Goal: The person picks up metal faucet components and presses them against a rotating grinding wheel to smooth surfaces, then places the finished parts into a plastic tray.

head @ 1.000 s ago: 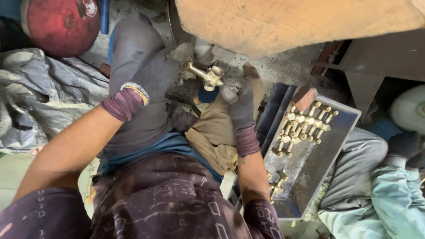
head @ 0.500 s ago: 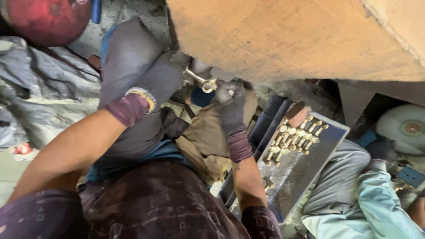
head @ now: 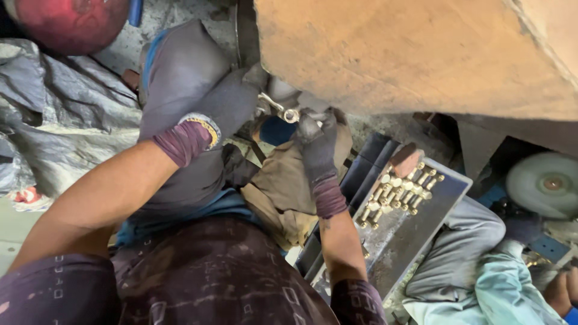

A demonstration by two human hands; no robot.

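Note:
Both of my hands wear dark grey gloves with purple cuffs. My left hand [head: 232, 105] and my right hand [head: 316, 141] are closed on a small brass fitting [head: 283, 111] with a silvery end, held up under the edge of a large tan cover [head: 421, 54]. Most of the fitting is hidden by my fingers and the cover. A brown cloth [head: 283, 186] lies over my lap below my hands.
A dark metal tray [head: 415, 222] to my right holds several brass fittings [head: 397, 189] in rows. A grinding wheel [head: 545, 183] stands at far right. Another person in grey trousers and a light green top [head: 481, 277] sits lower right. A red round object [head: 72, 21] is at upper left.
The view has shifted, so the tan cover now fills more of the top. My hands have carried the brass fitting up under its edge, and less of the fitting shows.

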